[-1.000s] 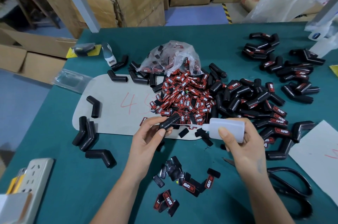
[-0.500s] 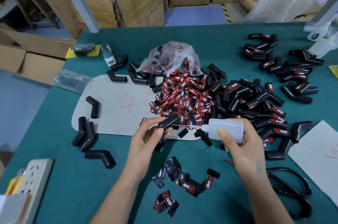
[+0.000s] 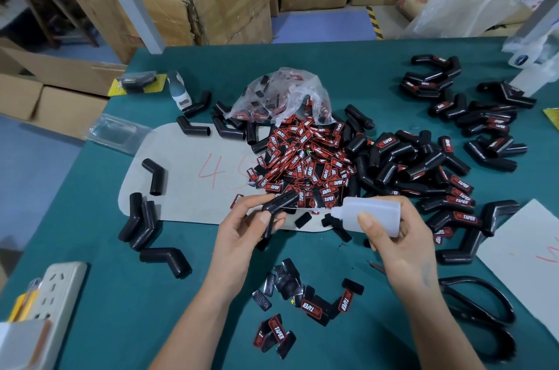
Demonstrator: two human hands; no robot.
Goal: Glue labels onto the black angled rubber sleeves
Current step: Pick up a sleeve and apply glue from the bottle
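**glue_newbie:** So what's the grip here? Left hand (image 3: pixel 242 233) has its fingers and thumb pinched round 1 black sleeve (image 3: pixel 279 203), held up off the table (image 3: pixel 121 294) just in front of the label pile (image 3: pixel 302 164). Right hand (image 3: pixel 399 236) is wrapped round the white glue bottle (image 3: pixel 370 215), thumb on its side, nozzle aimed left at the sleeve. There's a thin pale line between nozzle and sleeve, could be a glue string, can't tell for sure.

**benchrat:** Looks to me like the gluing step, label not on yet. I'd say: squeeze light, small bead on the flat face of 1 leg, not near the bend. Break that string off before you pull away or it'll drape over the rubber. Keep your left fingertips off the glued patch.

**glue_newbie:** And the label?

**benchrat:** Loose labels (image 3: pixel 311 306) lie near the table edge between the 2 arms, some face down. Closest reach, probably. Set it square, press flat.

**glue_newbie:** Where does the rest sit?

**benchrat:** Bare sleeves (image 3: pixel 142 221) on the left, around the grey board (image 3: pixel 187 176) with "45" in red. Labelled ones (image 3: pixel 459 200) heaped right of the pile, more further back right. Scissors (image 3: pixel 481 306) by the right wrist, power strip (image 3: pixel 57 294) bottom left. Watch the bottle doesn't drip on the loose labels.
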